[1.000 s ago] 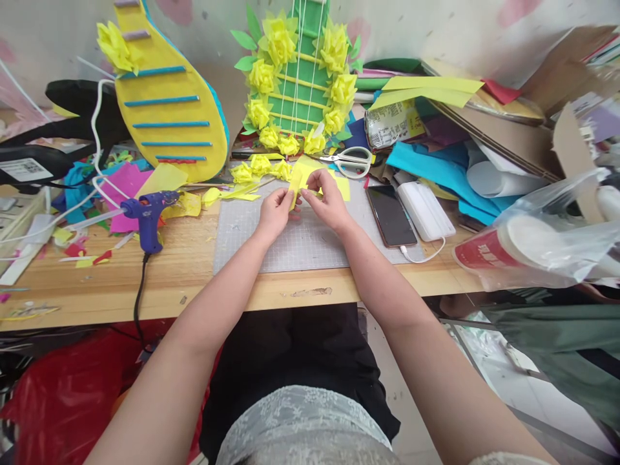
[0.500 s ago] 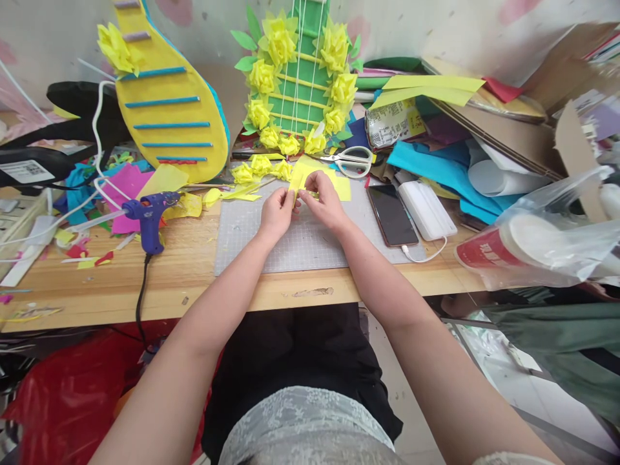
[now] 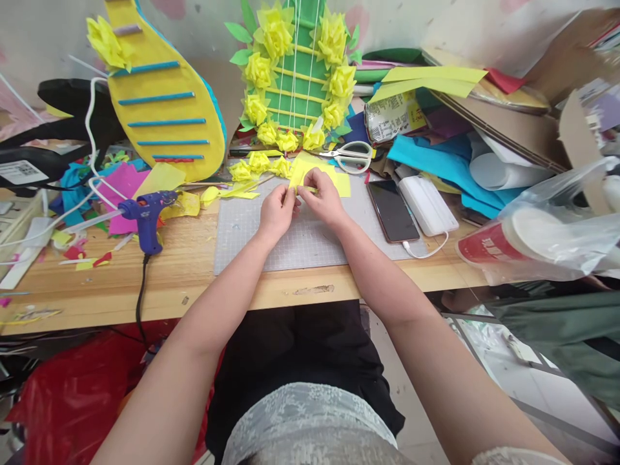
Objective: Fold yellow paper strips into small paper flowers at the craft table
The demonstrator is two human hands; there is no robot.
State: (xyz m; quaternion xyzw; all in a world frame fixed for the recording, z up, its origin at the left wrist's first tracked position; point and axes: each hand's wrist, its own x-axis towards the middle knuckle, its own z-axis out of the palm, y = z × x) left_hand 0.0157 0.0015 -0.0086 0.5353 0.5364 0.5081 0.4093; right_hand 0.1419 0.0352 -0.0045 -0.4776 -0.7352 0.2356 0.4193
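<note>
Over the grey cutting mat [image 3: 252, 242], my left hand [image 3: 279, 212] and my right hand [image 3: 320, 196] meet at the fingertips. Both are closed on a small strip of yellow crepe paper [image 3: 294, 183], pinched between thumbs and fingers; my fingers hide part of it. Behind my hands lies a flat sheet of yellow paper [image 3: 342, 185]. Several yellow paper flowers [image 3: 259, 163] rest at the mat's back edge, left of the sheet. White-handled scissors [image 3: 356, 157] lie just beyond the sheet, partly over other scraps.
A green cardboard instrument with yellow flowers [image 3: 300, 84] and a yellow one with blue bars [image 3: 167, 110] lean at the back. A blue glue gun [image 3: 148, 219] stands left. Right are a phone [image 3: 392, 211], a power bank [image 3: 429, 205], a bagged red cup [image 3: 489, 244] and piled paper.
The strip between my fingertips shows less of its upright part than before. My hands stay nearly in place, and the view has shifted slightly.
</note>
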